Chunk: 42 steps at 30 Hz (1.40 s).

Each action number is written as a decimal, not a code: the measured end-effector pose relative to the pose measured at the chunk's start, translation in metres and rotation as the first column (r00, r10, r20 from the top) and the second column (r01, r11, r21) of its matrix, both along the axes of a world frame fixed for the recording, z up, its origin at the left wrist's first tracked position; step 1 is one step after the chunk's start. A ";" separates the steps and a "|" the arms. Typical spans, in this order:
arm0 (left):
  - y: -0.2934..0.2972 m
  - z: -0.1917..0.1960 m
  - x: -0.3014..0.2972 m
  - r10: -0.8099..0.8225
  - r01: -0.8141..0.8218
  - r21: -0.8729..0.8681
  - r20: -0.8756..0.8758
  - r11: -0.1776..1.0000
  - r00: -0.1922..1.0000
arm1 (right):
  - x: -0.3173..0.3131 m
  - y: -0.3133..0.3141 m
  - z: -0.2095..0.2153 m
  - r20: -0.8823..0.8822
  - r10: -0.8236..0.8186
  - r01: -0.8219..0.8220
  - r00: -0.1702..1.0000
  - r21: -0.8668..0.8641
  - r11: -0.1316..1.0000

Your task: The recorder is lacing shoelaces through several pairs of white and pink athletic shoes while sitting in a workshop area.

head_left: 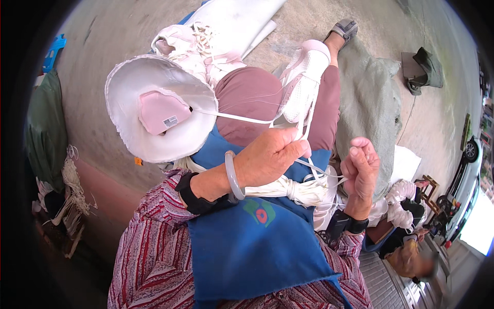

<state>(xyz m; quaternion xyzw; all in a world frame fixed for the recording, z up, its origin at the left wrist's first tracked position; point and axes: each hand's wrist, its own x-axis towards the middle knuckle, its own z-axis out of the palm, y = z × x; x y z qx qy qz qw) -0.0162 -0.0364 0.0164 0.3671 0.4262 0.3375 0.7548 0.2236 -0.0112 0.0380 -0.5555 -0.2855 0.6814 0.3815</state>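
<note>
A white-and-pink sneaker (pixel 303 82) rests on my lap between my knees, its toe pointing away. White shoelaces (pixel 303 123) run from its eyelets down to my hands. My left hand (pixel 275 152), with a pale bangle on the wrist, is closed, thumb and finger pinching the laces just below the shoe. To its right, my right hand (pixel 361 167) is raised with curled fingers, and a thin lace end stretches into its grip. Another flat lace runs leftward from the shoe to a white cone-shaped shell (pixel 121 103). Beneath my hands lies a tied bundle of white laces (pixel 301 190) on my blue apron (pixel 252 242).
A pink insole-like piece (pixel 164 112) sits inside the white shell. More pale shoes (pixel 180 44) are heaped beyond it. A grey woven sack (pixel 363 98) lies to the right of my knee. Another person (pixel 406 257) is at the lower right, below white bundles (pixel 401 201).
</note>
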 end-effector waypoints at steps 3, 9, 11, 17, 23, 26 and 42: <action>-0.001 -0.001 -0.003 0.049 -0.049 0.030 0.007 0.998 0.999 | 0.047 0.003 0.010 0.053 -0.283 0.277 0.958 0.096 0.956; 0.002 0.006 -0.003 0.037 -0.010 -0.170 0.154 0.985 0.987 | 0.062 -0.018 0.011 0.051 -0.051 0.058 0.997 -0.138 0.989; -0.003 0.001 0.007 0.010 -0.002 -0.059 0.139 0.998 0.990 | 0.030 -0.020 0.007 0.133 0.259 -0.223 0.957 -0.235 0.946; 0.001 0.001 0.012 -0.157 0.159 0.079 -0.026 0.984 0.987 | -0.031 -0.006 -0.019 0.425 0.517 -0.593 0.743 0.058 0.803; 0.019 0.022 -0.006 -0.196 0.220 -0.198 0.133 0.955 0.971 | -0.069 0.023 -0.036 0.240 0.390 -0.408 0.889 0.028 0.913; 0.015 0.022 0.005 -0.209 0.254 -0.285 0.179 0.924 0.961 | -0.083 0.037 -0.043 -0.065 0.193 -0.203 0.979 -0.241 0.949; -0.003 -0.039 0.009 0.036 0.310 0.498 -0.570 0.810 0.821 | -0.059 0.053 -0.077 -0.250 0.154 -0.213 0.956 -0.228 0.950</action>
